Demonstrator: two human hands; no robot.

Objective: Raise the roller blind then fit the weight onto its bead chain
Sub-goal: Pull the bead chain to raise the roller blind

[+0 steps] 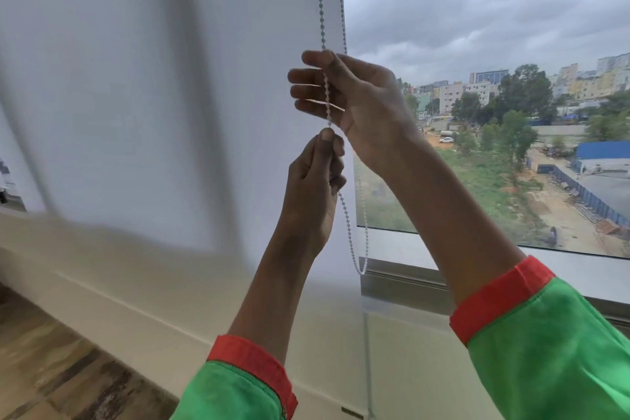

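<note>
A white roller blind [163, 85] covers the left part of the window, its blurred bottom edge hanging at about sill height. A white bead chain [320, 10] runs down its right edge in two strands and ends in a loop [361, 269] near the sill. My left hand [317, 181] pinches the front strand between thumb and fingers. My right hand [351, 95] sits just above it, fingers spread, with the same strand running across its fingers. No weight is in view.
The uncovered window pane [494, 44] at right looks out on buildings, trees and a grey sky. A pale sill [402, 245] and metal frame run below it. Wooden flooring [51, 368] lies at lower left beneath a white wall.
</note>
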